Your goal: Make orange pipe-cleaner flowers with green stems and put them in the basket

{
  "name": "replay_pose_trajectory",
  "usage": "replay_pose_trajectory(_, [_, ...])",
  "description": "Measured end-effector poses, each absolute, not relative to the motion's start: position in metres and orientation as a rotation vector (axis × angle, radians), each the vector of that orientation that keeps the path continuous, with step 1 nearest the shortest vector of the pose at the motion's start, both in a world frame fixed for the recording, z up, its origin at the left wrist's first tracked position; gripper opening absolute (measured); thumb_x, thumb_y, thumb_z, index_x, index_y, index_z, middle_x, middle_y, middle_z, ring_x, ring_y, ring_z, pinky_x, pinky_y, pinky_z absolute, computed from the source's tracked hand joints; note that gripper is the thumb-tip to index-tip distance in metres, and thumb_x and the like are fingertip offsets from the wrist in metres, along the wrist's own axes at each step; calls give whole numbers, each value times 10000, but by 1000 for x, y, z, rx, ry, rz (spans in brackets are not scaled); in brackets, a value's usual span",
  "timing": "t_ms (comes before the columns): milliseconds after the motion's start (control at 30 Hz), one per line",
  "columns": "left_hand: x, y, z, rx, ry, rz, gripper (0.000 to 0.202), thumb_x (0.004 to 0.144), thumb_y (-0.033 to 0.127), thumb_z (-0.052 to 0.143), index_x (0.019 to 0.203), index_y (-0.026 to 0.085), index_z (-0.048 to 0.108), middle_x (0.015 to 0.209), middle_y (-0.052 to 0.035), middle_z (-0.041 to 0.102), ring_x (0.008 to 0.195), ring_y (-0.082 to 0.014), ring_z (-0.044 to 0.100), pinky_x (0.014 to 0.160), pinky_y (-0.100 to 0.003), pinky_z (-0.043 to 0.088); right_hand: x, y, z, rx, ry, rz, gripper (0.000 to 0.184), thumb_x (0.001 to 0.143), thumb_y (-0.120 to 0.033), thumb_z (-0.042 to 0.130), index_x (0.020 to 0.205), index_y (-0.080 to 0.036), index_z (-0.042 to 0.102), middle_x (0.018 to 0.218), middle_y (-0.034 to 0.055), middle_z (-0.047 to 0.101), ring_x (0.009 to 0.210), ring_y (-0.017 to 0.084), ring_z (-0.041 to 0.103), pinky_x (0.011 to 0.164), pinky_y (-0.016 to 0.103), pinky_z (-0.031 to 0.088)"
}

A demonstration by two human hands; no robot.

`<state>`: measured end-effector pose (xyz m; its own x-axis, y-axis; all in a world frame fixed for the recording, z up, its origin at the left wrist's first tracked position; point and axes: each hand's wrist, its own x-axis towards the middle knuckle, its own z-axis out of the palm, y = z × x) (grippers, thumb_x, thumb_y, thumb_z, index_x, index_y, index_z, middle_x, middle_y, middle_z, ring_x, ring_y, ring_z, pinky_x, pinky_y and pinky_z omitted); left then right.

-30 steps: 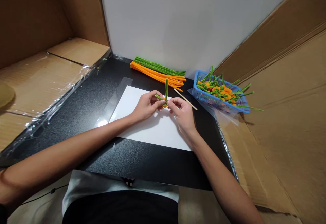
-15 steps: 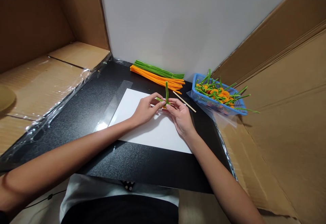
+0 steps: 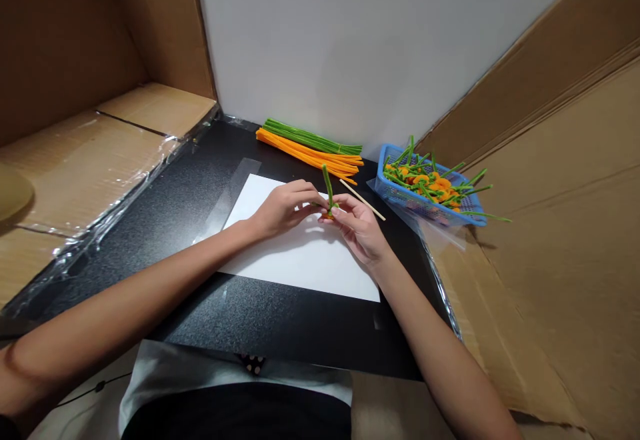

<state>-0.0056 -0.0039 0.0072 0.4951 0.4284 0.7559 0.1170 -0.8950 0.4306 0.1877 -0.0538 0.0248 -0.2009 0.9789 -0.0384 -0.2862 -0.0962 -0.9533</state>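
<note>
Between my two hands, above a white sheet of paper (image 3: pixel 295 260), is a small pipe cleaner piece (image 3: pixel 327 187), orange at the base with a green stem standing up from it. My left hand (image 3: pixel 287 208) pinches it from the left, the fingertips partly hiding the green part. From the right, my right hand (image 3: pixel 363 227) grips the base with thumb and fingers. A thin wooden stick (image 3: pixel 363 200) lies just beyond my right hand. Fingers cover much of the orange base, so its exact shape is hard to see.
Green pipe cleaners (image 3: pixel 310 135) and orange pipe cleaners (image 3: pixel 305 153) lie in bundles at the back of the black table (image 3: pixel 240 313). To the right, a blue basket (image 3: pixel 415 202) holds several orange and green pieces. Cardboard walls (image 3: pixel 565 227) stand on both sides.
My left fingers have closed in on the base, and the green end that stuck out to the left is now mostly hidden. The upright stem leans slightly left.
</note>
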Motion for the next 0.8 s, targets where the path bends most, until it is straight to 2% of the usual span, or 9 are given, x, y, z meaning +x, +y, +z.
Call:
replay_pose_trajectory(67, [-8,-2,9,2375,414,1368,133,923,234,628,994,191,731,881,-71,710,811,-151,649,712,-266,525,188,-54,24,-924,-1106,1527,245,714,-297,846,904,-215,713,880,-12,719,717,120,706,775,265,613])
replay_pose_trajectory(200, [-9,0,11,2245,379,1307,156,930,234,616,998,203,754,939,-80,719,833,-144,675,720,-252,527,190,-54,26,-950,-1085,1541,269,698,-310,855,915,-212,729,864,-11,724,683,112,696,764,257,608])
replay_pose_trajectory(333, [-8,0,12,2151,419,1243,157,895,310,673,935,185,758,848,-62,708,750,-136,661,669,-240,510,189,-55,25,-970,-1114,1539,242,714,-318,840,900,-206,732,868,1,732,678,116,683,739,267,602])
replay_pose_trajectory(467, [-9,-1,12,2308,426,1199,181,903,340,658,912,176,735,848,-61,679,770,-148,632,680,-252,492,184,-57,20,-977,-1165,1475,231,742,-327,815,908,-200,716,934,27,742,732,142,699,747,292,600])
replay_pose_trajectory(633, [-9,-3,13,2440,545,1273,201,916,359,627,886,179,713,789,-47,637,742,-157,580,638,-252,451,179,-59,19,-929,-1154,1441,216,740,-298,806,909,-220,697,931,7,739,770,159,718,854,338,590])
replay_pose_trajectory(800, [-10,-2,17,2526,620,1339,167,899,337,650,852,192,717,799,-41,635,726,-152,552,628,-260,426,176,-61,22,-903,-1150,1486,335,711,-294,822,1010,-238,682,1044,25,728,926,196,717,997,388,526])
